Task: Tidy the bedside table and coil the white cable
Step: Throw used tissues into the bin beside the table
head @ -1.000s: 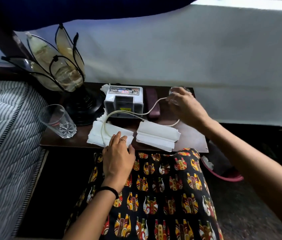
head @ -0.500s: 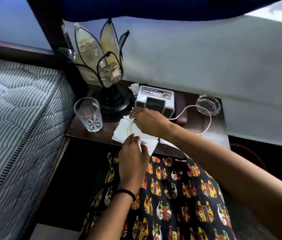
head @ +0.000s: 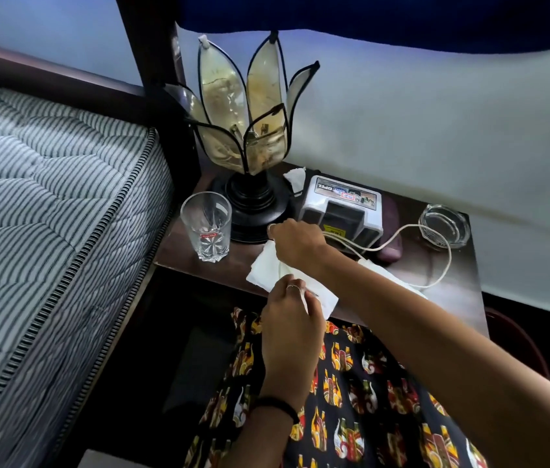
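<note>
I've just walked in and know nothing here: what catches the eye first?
The petal-shaped glass lamp stands at the back left of the bedside table, with an empty drinking glass in front of it. Nearer, both hands, left and right, work at white paper napkins, and a white cable loops to the right.

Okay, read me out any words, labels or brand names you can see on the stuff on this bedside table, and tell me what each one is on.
"OPEL": on the top label of the white device, seen upside down from here.
Other print and small pictures on that top label: too small to read.
Yellow sticker on the device's front: too blurred to read.
Small red label on the drinking glass: too small to read.
Nothing else carries readable text.
</note>
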